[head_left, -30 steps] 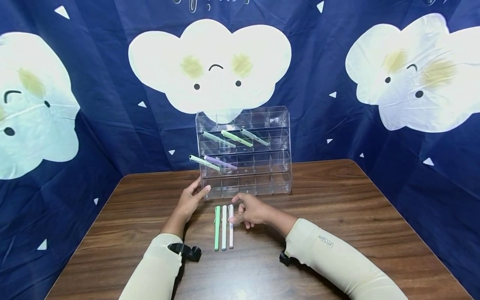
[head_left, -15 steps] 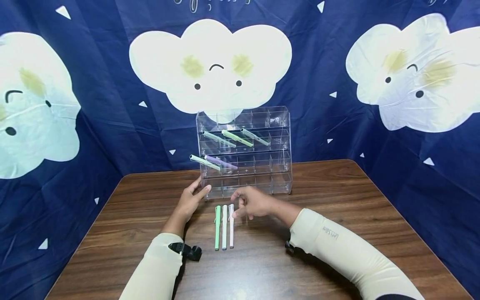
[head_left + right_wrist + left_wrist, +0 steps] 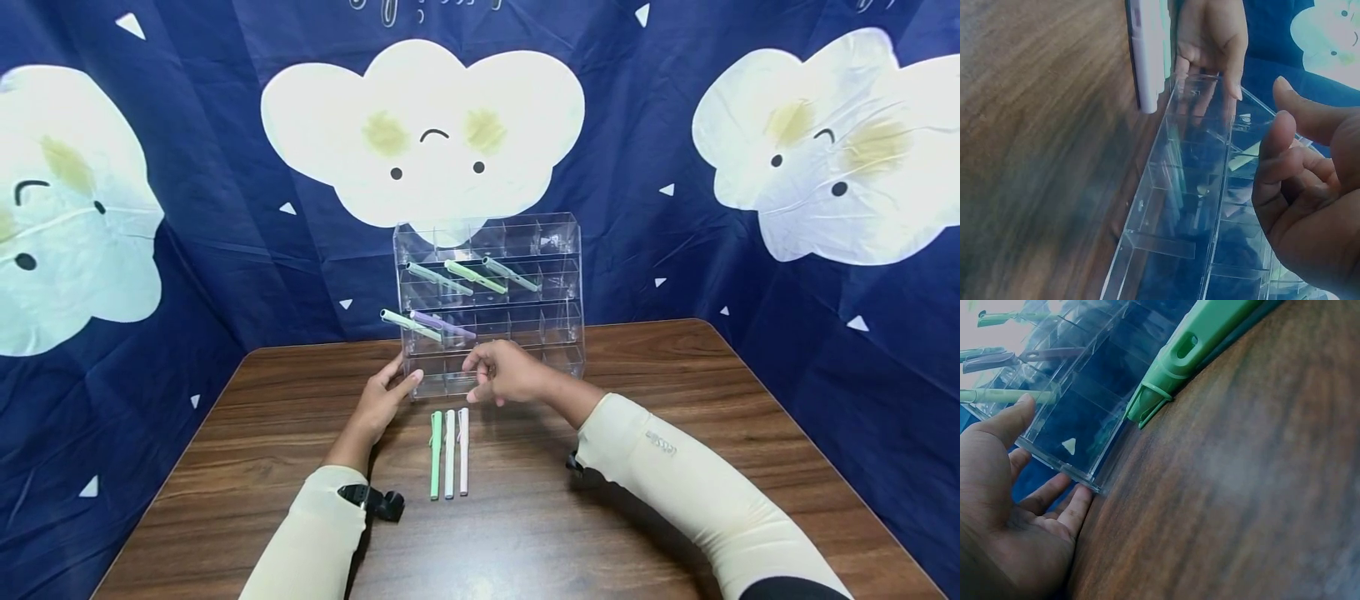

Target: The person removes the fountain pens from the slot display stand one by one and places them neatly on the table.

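The right hand [image 3: 504, 375] has lifted off the table [image 3: 675, 417] — a second ago it hovered low beside the three pens, and now it hangs in front of the bottom row of the clear acrylic rack [image 3: 558, 250], fingers loosely curled and holding nothing. It came away from the white pen [image 3: 462, 450] without taking it, so all three pens lie where they were: the green pen [image 3: 434, 454] on the left, the pale pen [image 3: 448, 454] in the middle, the white one on the right, side by side on the wood just near of the rack. My reading is that the hand is turning from the loose pens toward the rack itself, though which slot it is after cannot be told.

The left hand [image 3: 381, 398] has not shifted. Its straight fingers rest against the rack's lower left corner, thumb on the front edge, steadying rather than gripping; the left wrist view shows the same contact.

Five pens sit slanted in the rack's upper rows, three in one row and two below, their ends poking out to the left. The rack's clear walls make the compartment lines hard to follow. The right wrist view is motion-blurred on the table side and cuts off most of that hand.
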Demonstrator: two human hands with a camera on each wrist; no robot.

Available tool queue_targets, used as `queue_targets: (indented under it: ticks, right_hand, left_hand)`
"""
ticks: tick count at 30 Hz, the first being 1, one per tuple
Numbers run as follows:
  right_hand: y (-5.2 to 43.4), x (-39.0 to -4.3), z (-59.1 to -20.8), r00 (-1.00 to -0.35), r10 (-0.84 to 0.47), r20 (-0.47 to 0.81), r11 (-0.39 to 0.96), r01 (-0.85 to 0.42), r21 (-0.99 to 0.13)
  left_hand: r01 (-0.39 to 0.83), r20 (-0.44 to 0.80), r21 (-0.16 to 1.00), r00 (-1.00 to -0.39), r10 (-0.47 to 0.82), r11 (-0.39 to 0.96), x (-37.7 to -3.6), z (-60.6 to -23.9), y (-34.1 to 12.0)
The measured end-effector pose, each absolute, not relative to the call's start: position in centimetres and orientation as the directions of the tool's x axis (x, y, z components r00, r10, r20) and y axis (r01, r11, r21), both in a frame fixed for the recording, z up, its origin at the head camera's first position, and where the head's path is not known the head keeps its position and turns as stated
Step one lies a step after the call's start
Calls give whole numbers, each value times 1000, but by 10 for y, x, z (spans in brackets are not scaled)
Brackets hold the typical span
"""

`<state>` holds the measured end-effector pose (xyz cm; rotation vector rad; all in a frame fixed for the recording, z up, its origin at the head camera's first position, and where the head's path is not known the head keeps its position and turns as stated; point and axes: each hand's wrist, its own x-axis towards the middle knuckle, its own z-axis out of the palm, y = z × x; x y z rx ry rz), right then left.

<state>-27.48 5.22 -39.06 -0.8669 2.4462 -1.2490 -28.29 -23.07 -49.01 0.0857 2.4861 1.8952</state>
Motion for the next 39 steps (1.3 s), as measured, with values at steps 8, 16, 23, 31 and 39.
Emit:
queue_targets:
  ticks: [8,16,23,31,39]
  right_hand:
    - [48,-279,-387,-867,-478,142,436,-374,-819]
    - [33,-286,-396,-901,-357,245,278,-353,-894]
    - [19,-295,-399,-903,-294,314,254,-390,-885]
    - [5,-304,-402,-900,-261,349,318,-421,-849]
    - [-11,-308,-409,-870,-235,433,482,-491,-726]
  left_hand:
    - [48,34,961,-998,56,272,-285,-490,-229]
    - [37,23,962,-998,54,270,-286,-489,-230]
    - [9,-2,962,-999,40,272,-285,-490,-232]
    - [8,-4,961,-999,43,276,-285,-492,-232]
    - [32,20,961,-999,45,274,-285,-492,-231]
